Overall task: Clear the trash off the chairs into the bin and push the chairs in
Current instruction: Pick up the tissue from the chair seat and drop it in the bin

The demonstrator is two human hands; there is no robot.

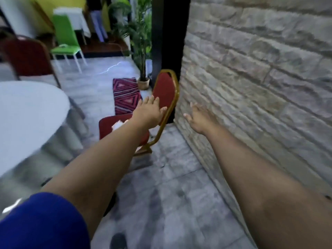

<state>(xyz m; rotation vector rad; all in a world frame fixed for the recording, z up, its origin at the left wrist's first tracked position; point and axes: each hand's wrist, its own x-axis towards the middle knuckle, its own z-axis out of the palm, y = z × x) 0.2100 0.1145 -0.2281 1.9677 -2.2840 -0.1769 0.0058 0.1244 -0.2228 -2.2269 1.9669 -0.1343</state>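
Observation:
A red padded chair (166, 87) with a gold frame stands ahead of me beside the stone wall. White crumpled trash (117, 125) lies on its seat, partly hidden behind my left forearm. My left hand (149, 112) is stretched out over the seat in front of the chair's backrest, fingers spread, holding nothing. My right hand (197, 119) reaches forward to the right of the chair, close to the wall, fingers apart and empty. No bin is in view.
A round white table (30, 112) is at my left, with another dark red chair (28, 58) behind it. A green chair (65, 44), a potted plant (142, 51), a patterned rug (125, 95) and a person's legs (98, 24) are farther back. The stone wall (251, 78) runs along my right.

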